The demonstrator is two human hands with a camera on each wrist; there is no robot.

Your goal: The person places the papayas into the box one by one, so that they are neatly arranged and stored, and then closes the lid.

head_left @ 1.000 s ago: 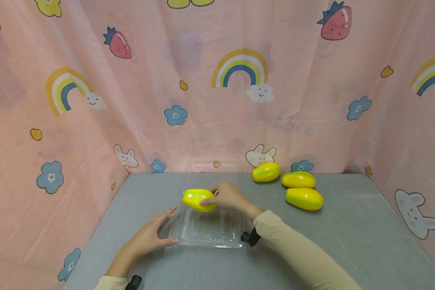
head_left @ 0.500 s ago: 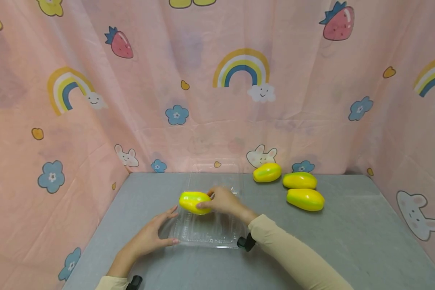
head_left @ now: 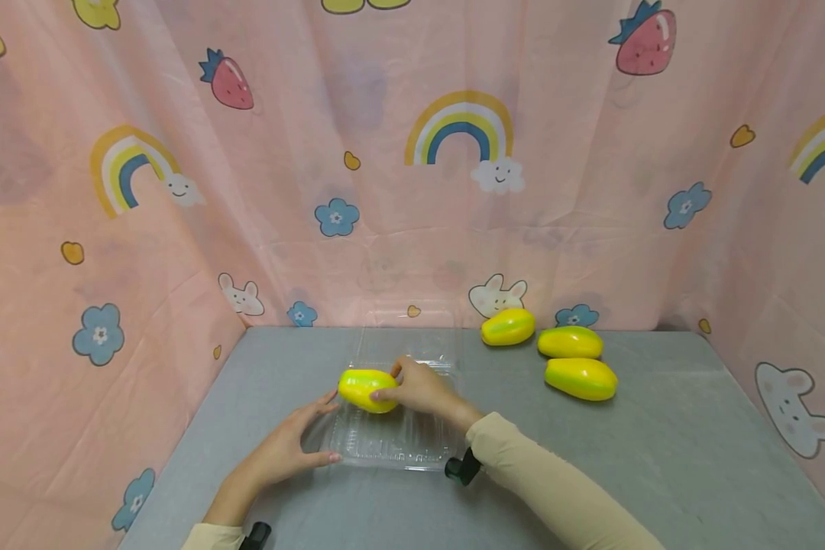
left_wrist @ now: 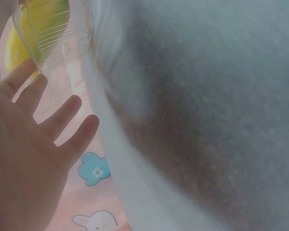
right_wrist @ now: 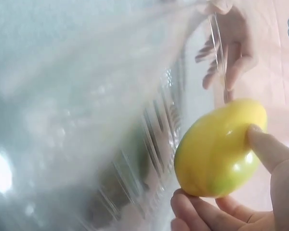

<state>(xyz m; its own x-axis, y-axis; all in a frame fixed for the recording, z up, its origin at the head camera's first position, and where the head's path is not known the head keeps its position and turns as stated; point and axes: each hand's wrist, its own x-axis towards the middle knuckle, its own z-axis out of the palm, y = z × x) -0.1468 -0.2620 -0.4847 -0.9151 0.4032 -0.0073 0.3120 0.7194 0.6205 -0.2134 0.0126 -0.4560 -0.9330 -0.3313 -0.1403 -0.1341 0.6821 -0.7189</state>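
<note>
In the head view my right hand (head_left: 422, 391) pinches a glossy yellow papaya (head_left: 366, 389) with green streaks, thumb on one side and fingertips on the other. The papaya (right_wrist: 219, 149) lies sideways over the left part of a clear plastic clamshell box (head_left: 412, 454), whose lid stands raised at the back. My left hand (head_left: 282, 451) has its fingers spread, with fingertips right at the box's left edge. From the left wrist, that hand (left_wrist: 33, 130) shows straight, parted fingers beside the ribbed clear wall.
Three more papayas lie at the back right: one papaya (head_left: 508, 328) near the curtain, another papaya (head_left: 570, 342) beside it, and a nearer papaya (head_left: 581, 380). A pink patterned curtain (head_left: 399, 252) walls the back and sides of the grey tabletop (head_left: 660, 458).
My right hand has carried the papaya a little leftward and toward me, lower over the box. The left hand has stayed at the box's left edge.
</note>
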